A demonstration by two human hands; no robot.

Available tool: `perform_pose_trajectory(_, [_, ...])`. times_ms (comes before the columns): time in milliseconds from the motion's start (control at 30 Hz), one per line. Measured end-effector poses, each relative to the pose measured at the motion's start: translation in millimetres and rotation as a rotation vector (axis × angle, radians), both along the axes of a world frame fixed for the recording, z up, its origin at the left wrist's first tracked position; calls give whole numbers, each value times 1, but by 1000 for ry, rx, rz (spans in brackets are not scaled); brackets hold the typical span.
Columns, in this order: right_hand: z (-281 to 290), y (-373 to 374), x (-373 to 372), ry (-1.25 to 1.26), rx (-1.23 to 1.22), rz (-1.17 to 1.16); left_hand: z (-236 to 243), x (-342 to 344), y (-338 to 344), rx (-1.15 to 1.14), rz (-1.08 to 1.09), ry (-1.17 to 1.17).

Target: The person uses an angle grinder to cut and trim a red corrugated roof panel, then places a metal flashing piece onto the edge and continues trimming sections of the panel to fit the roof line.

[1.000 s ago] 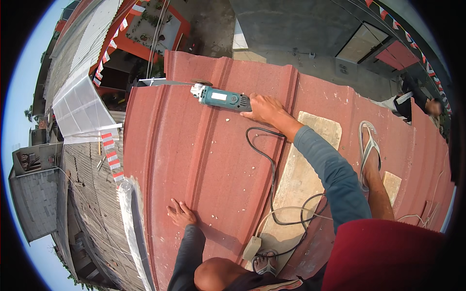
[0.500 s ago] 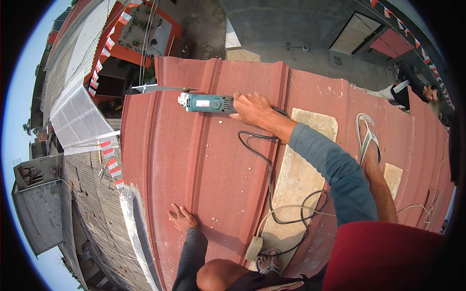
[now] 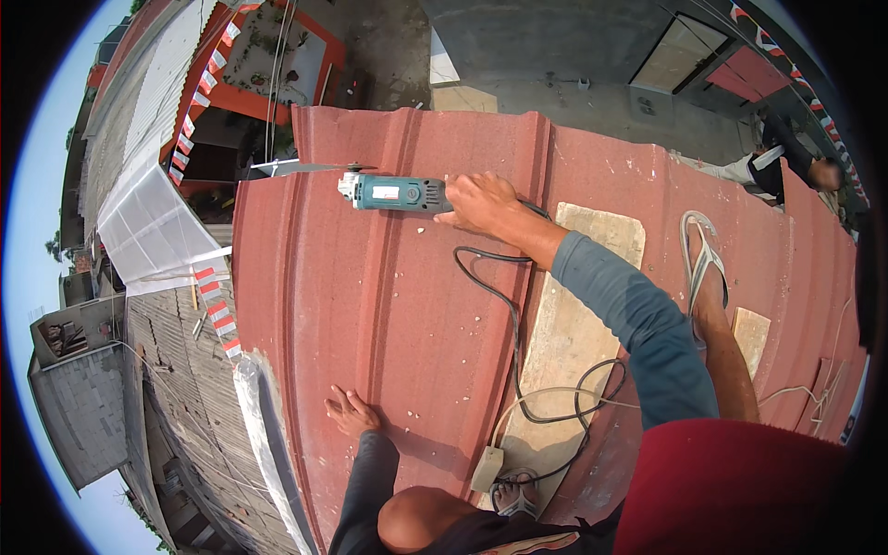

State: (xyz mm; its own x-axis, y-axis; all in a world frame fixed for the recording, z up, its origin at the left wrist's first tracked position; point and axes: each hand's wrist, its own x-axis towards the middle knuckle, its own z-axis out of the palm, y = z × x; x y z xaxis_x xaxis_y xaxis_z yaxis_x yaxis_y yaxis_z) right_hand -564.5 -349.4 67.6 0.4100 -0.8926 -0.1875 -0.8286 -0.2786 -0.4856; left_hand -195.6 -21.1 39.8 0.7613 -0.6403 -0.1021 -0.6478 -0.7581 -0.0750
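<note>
My right hand [image 3: 479, 205] grips the rear of a teal angle grinder [image 3: 388, 193], held sideways over the red corrugated roof sheet [image 3: 444, 342]. Its disc [image 3: 359, 168] is near a cut in the sheet's upper left part, where a narrow grey strip [image 3: 282, 168] shows; I cannot tell whether the disc touches metal. A black cord [image 3: 513, 342] runs from behind my hand in loops to a pale plug or socket block [image 3: 487, 468]. My left hand [image 3: 354, 412] rests lower on the sheet with its fingers spread. Small pale bits lie scattered between my hands.
Wooden boards [image 3: 583, 268] lie under the cord and by my sandalled right foot [image 3: 705, 268]. A co-worker [image 3: 795, 166] is at the upper right edge. Beyond the roof are a lower yard [image 3: 564, 102], an older corrugated roof [image 3: 185, 388], wires and flag bunting [image 3: 217, 305].
Over the last second the grinder in my right hand has shifted somewhat left in the picture, and the view has tilted slightly. My left hand has stayed on the sheet.
</note>
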Motion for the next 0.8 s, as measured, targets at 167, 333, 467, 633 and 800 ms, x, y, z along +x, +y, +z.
perform_pose_trajectory(167, [2,-4,-7,-54,30,-10,2,-1,-1,7,-43,-56])
perform_pose_trajectory(333, [8,-7,-3,-7,48,-34,0,4,2,-4,-37,-27])
perform_pose_trajectory(467, [5,-14,-1,29,5,24,-2,6,2,-17,-9,30])
perform_pose_trajectory(633, [3,-13,-2,11,9,21,-2,2,2,-20,-30,23])
perform_pose_trajectory(800, [10,-14,0,-37,-16,34,-6,10,5,-30,-31,13])
